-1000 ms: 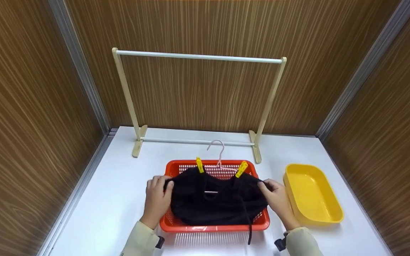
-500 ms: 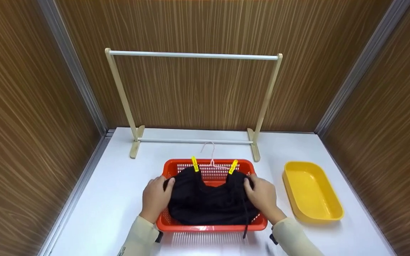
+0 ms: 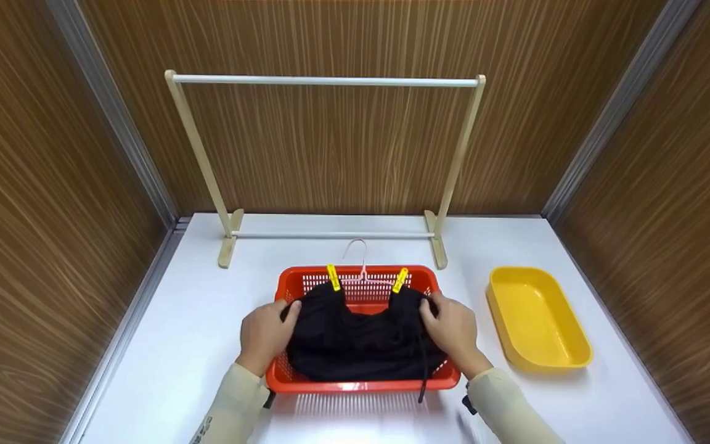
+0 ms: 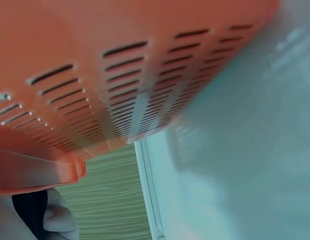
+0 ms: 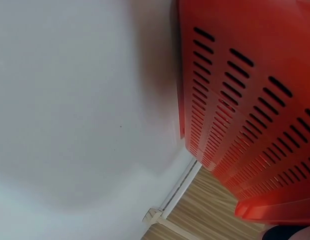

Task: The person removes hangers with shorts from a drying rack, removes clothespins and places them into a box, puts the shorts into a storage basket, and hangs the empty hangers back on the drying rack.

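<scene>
A black garment (image 3: 361,345) with a dangling cord is spread over the red basket (image 3: 364,386). Two yellow clothespins, a left clothespin (image 3: 333,277) and a right clothespin (image 3: 400,280), clip its upper edge to a pink hanger (image 3: 363,275). The hanger's hook sticks up past the basket's back rim. My left hand (image 3: 265,333) pinches the garment's left side between thumb and fingers; the left wrist view shows black cloth (image 4: 31,212) in those fingers below the rim. On the opposite side, my right hand (image 3: 453,327) pinches the garment's right edge.
Behind the basket stands a wooden rack (image 3: 324,81) with a white top bar and a lower bar. To the right a yellow tray (image 3: 540,320) rests on the white table (image 3: 164,345). Wood-patterned walls enclose the table at the back and sides.
My right hand has moved inward to the left, bringing the garment's right side closer in. The clothespins sit closer together, and the neck opening now shows red basket. My left hand keeps its hold.
</scene>
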Demonstrator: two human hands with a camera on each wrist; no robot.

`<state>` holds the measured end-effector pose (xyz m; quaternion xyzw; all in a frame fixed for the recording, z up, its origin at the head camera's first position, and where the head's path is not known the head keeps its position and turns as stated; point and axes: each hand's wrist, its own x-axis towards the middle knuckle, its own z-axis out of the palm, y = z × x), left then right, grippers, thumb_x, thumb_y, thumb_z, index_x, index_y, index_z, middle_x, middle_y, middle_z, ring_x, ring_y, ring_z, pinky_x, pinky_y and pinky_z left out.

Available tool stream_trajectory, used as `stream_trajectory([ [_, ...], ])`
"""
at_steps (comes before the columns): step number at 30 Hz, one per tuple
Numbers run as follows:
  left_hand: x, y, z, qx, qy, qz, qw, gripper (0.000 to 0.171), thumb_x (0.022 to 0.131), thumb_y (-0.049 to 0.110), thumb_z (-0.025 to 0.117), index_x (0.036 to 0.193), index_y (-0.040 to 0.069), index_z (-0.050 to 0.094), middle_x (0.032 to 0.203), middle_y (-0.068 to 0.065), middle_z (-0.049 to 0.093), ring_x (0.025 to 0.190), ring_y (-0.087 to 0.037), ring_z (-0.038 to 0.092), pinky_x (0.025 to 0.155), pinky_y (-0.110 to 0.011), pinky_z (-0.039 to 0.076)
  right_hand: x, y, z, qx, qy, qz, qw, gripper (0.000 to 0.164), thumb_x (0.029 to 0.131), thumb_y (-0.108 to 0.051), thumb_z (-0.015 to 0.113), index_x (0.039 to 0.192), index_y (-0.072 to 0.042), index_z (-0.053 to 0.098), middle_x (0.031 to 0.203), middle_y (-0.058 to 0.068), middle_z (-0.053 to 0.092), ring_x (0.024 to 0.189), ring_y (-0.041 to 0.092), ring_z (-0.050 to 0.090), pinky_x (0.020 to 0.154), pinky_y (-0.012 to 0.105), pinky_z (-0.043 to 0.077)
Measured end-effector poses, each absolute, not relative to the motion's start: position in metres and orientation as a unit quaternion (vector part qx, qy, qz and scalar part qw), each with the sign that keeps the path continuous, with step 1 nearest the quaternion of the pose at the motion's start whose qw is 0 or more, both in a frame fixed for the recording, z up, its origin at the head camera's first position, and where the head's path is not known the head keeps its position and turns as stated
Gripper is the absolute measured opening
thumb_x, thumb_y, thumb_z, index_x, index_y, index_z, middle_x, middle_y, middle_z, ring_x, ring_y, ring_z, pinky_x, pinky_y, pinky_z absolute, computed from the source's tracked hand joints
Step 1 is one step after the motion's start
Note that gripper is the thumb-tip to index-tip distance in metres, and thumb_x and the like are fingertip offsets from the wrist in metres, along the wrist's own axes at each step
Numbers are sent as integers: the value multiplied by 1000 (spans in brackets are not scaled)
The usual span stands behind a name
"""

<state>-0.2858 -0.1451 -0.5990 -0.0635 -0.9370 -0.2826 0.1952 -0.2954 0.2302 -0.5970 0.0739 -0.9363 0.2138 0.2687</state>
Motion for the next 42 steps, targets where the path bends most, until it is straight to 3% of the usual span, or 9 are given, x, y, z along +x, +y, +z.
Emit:
stream_trajectory([
  [18, -279, -147, -607, -38, -918, -332, 215, 48, 100, 42, 67, 63, 20, 45, 57, 7, 32, 53, -14, 33, 56, -32, 27, -292, 227, -600, 75, -940, 219, 250, 24, 96, -26, 65, 77, -15, 56, 59, 0, 48, 54, 23, 49, 56, 43, 41],
  [28, -280, -147, -607, -34, -917, -336, 212, 49, 100, 43, 67, 63, 20, 45, 57, 6, 33, 53, -15, 35, 56, -32, 28, -294, 228, -598, 76, -935, 222, 265, 21, 94, -24, 67, 78, -14, 59, 61, 4, 53, 57, 30, 56, 57, 47, 44],
  [31, -282, -146, -607, -39, -917, -330, 219, 49, 99, 43, 67, 62, 20, 44, 57, 7, 33, 53, -15, 35, 56, -32, 28, -296, 228, -596, 91, -930, 222, 277, 11, 92, -19, 68, 91, -8, 66, 73, 9, 62, 69, 33, 60, 67, 50, 48],
  [32, -282, -146, -607, -42, -917, -328, 223, 49, 99, 43, 68, 62, 20, 44, 57, 7, 33, 53, -15, 35, 56, -32, 28, -297, 227, -596, 102, -929, 219, 280, 15, 91, -17, 68, 100, -5, 67, 80, 12, 65, 74, 35, 61, 73, 51, 49],
  [34, -283, -145, -607, -48, -916, -325, 230, 49, 99, 42, 68, 62, 20, 44, 57, 7, 33, 52, -15, 35, 56, -32, 28, -300, 227, -594, 135, -927, 208, 282, 35, 90, -12, 68, 122, 1, 63, 96, 17, 67, 88, 38, 63, 85, 54, 49],
  [37, -284, -145, -608, -52, -915, -323, 238, 49, 99, 42, 68, 62, 21, 44, 57, 7, 34, 52, -14, 36, 55, -32, 29, -301, 227, -592, 188, -926, 199, 261, 62, 91, -6, 65, 148, 4, 45, 122, 21, 66, 107, 40, 63, 98, 57, 48],
  [42, -285, -144, -607, -53, -912, -328, 242, 49, 99, 41, 69, 62, 21, 44, 57, 7, 34, 52, -14, 36, 55, -32, 29, -302, 234, -589, 243, -920, 234, 202, 78, 92, -1, 66, 161, -4, 30, 148, 9, 59, 123, 34, 63, 102, 51, 49],
])
